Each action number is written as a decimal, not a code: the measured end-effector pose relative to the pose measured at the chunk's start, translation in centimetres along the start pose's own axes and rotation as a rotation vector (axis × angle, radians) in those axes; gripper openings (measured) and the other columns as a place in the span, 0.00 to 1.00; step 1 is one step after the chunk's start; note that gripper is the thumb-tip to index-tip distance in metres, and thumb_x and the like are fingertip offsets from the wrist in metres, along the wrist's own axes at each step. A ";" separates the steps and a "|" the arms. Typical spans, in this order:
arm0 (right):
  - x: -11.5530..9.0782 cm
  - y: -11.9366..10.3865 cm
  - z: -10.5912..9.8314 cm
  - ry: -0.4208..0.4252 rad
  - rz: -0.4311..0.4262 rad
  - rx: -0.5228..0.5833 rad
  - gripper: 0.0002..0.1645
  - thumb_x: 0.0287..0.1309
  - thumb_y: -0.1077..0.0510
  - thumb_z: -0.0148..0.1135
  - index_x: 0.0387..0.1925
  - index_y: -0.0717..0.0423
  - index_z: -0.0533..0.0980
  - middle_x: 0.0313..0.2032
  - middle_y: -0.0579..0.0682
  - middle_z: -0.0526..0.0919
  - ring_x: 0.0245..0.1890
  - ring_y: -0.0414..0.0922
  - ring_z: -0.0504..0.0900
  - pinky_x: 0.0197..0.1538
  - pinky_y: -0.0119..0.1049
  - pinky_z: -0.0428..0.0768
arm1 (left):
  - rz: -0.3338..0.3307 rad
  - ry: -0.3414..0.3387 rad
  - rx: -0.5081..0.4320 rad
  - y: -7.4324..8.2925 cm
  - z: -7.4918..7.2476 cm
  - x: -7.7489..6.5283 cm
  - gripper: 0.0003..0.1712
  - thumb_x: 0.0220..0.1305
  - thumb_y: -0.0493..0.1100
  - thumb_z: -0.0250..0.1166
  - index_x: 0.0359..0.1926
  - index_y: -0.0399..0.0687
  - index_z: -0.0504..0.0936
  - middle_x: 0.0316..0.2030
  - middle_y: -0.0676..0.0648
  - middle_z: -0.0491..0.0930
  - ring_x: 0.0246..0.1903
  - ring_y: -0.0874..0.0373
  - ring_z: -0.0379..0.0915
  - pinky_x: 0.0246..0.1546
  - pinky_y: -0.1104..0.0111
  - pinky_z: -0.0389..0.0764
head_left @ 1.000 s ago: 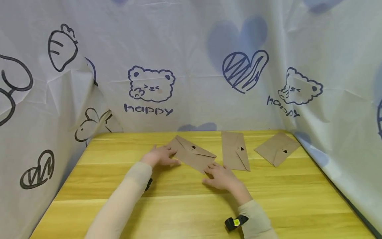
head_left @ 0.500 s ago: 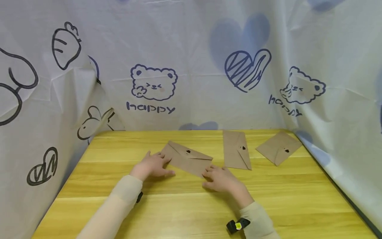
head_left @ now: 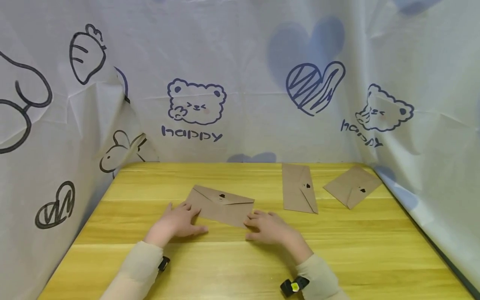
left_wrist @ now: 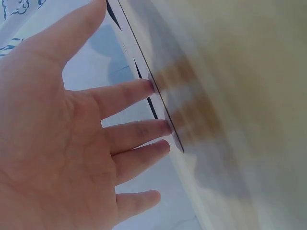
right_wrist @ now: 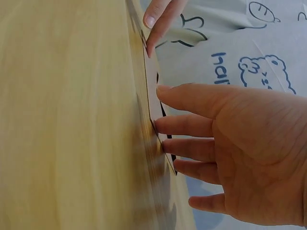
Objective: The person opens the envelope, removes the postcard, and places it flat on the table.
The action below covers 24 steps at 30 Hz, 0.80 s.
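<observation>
A brown paper envelope (head_left: 221, 208) with a dark heart mark on its flap lies on the wooden table, slightly slanted. My left hand (head_left: 176, 223) touches its left end with straight fingertips, the thumb apart. At the right end, the fingertips of my right hand (head_left: 271, 229) rest on the lower corner. In the left wrist view, the fingers of the left hand (left_wrist: 72, 129) are spread and two tips meet the envelope edge (left_wrist: 156, 86). The right wrist view has the right hand (right_wrist: 240, 143) with extended fingers along the envelope (right_wrist: 152, 91).
Two more brown envelopes lie further right: one upright (head_left: 298, 191), one turned diagonally (head_left: 350, 187) near the right table edge. White cloth (head_left: 247, 125) with drawings hangs behind and beside the yellow wooden table (head_left: 225, 266). Black straps with small devices sit on both wrists.
Both hands have drawn the envelope left and toward the front of the table, and it has turned to lie closer to level. The other two envelopes have stayed put.
</observation>
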State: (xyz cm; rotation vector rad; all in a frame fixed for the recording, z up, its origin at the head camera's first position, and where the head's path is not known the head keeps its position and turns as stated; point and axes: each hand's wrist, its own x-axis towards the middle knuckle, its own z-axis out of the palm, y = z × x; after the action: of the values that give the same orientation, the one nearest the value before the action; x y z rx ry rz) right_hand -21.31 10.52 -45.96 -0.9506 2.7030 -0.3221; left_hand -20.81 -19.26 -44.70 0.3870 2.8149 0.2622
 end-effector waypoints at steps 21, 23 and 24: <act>2.6 -6.7 1.5 -0.043 -0.058 -0.170 0.32 0.64 0.37 0.55 0.67 0.41 0.70 0.70 0.46 0.68 0.73 0.46 0.62 0.71 0.56 0.63 | -0.112 0.045 -0.026 -4.6 -0.6 -3.5 0.41 0.64 0.67 0.57 0.66 0.42 0.72 0.67 0.31 0.66 0.68 0.31 0.58 0.62 0.27 0.51; 2.8 -7.3 1.7 -0.050 -0.074 -0.172 0.33 0.64 0.37 0.55 0.67 0.40 0.69 0.70 0.45 0.67 0.73 0.46 0.62 0.71 0.56 0.63 | -0.121 0.054 -0.009 -5.2 -0.7 -3.6 0.39 0.65 0.66 0.57 0.65 0.42 0.73 0.66 0.32 0.68 0.67 0.31 0.59 0.61 0.27 0.53; 2.9 -7.7 1.8 -0.053 -0.085 -0.170 0.33 0.64 0.36 0.55 0.68 0.39 0.69 0.70 0.45 0.67 0.73 0.45 0.62 0.72 0.56 0.63 | -0.125 0.058 -0.005 -5.5 -0.8 -3.7 0.39 0.65 0.65 0.57 0.65 0.42 0.73 0.65 0.32 0.68 0.66 0.31 0.59 0.61 0.27 0.53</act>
State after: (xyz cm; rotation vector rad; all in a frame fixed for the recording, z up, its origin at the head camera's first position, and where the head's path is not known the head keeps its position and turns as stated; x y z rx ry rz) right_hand -18.50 2.62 -45.94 -1.1064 2.6802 -0.0819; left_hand -18.91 -25.61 -44.22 0.2048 2.8801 0.2569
